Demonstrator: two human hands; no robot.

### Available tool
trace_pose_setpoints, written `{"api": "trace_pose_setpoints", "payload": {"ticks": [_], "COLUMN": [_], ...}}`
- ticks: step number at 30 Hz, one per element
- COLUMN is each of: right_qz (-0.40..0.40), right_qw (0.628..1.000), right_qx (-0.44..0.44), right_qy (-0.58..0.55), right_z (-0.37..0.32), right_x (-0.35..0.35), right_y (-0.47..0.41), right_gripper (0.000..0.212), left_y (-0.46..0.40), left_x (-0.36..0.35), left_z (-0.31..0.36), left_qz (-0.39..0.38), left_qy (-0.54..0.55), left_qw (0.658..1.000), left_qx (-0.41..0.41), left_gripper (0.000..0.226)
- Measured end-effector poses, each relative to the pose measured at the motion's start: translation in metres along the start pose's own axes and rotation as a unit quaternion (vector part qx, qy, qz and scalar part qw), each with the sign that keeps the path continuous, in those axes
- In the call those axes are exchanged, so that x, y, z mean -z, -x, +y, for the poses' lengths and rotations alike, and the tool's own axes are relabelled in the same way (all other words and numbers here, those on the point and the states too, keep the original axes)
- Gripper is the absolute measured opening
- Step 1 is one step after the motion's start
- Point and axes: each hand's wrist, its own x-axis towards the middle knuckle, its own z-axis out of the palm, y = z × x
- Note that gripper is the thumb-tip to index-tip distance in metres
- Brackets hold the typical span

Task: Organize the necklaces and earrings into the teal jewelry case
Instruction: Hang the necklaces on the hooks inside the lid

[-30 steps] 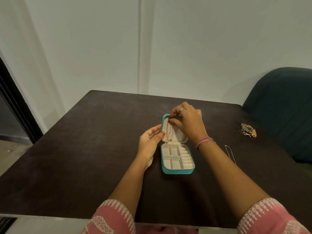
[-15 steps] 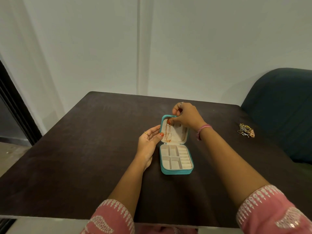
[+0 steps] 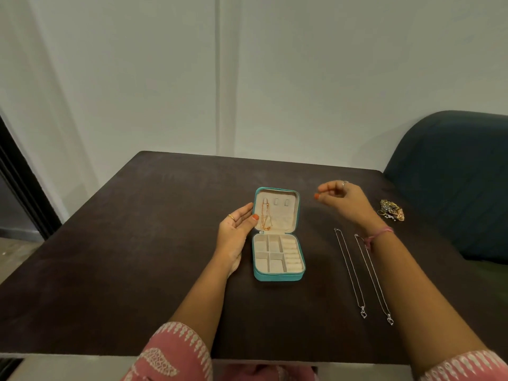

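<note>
Chains [image 3: 350, 270] lying straight on the table [image 3: 137, 243] right of the open case [image 3: 277, 276] look light, limp and tangle-prone, best pinched near the clasp; left hand [image 3: 233, 235] steadies the lid with flat fingers, right hand [image 3: 343, 199] hovers loosely curled, empty.

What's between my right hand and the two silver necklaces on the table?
Nothing visible. The right hand hovers empty above bare table, and the two silver necklaces lie stretched out just nearer you, beside your forearm. The case sits well to their left.
</note>
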Motion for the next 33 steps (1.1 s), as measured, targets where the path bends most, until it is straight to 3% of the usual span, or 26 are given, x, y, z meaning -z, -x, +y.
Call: {"api": "trace_pose_setpoints", "payload": {"ticks": [3, 6, 8, 14, 22, 24, 27, 33], "right_qz": [0.028, 0.013, 0.012, 0.014, -0.031, -0.045, -0.047, -0.177], "right_qw": [0.990, 0.945, 0.919, 0.900, 0.862, 0.887, 0.959, 0.979], "right_qx": [-0.041, -0.096, -0.113, -0.119, -0.127, -0.115, -0.079, 0.060], "right_qy": [0.130, 0.312, 0.376, 0.419, 0.490, 0.444, 0.269, 0.085], "right_z": [0.041, 0.069, 0.078, 0.069, 0.075, 0.071, 0.048, -0.036], "right_x": [0.024, 0.037, 0.037, 0.023, 0.011, 0.012, 0.021, 0.058], "right_y": [0.006, 0.012, 0.013, 0.001, -0.005, -0.003, 0.006, 0.047], "right_gripper": [0.015, 0.010, 0.016, 0.017, 0.021, 0.021, 0.017, 0.008], "left_y": [0.004, 0.012, 0.018, 0.032, 0.047, 0.048, 0.050, 0.058], "left_x": [-0.001, -0.004, -0.006, -0.010, -0.039, -0.048, -0.066, -0.115], "left_z": [0.000, 0.002, 0.003, 0.022, 0.058, 0.062, 0.068, 0.072], "left_qz": [0.038, 0.074, 0.096, 0.152, 0.079, 0.046, -0.038, -0.172], "left_qy": [-0.005, -0.029, -0.048, -0.037, -0.063, -0.051, -0.028, -0.150], "left_qw": [0.998, 0.992, 0.985, 0.964, 0.956, 0.962, 0.973, 0.964], "left_qx": [-0.041, -0.101, -0.138, -0.213, -0.276, -0.265, -0.228, -0.137], "left_gripper": [0.048, 0.050, 0.045, 0.027, 0.013, 0.017, 0.016, 0.023]}}
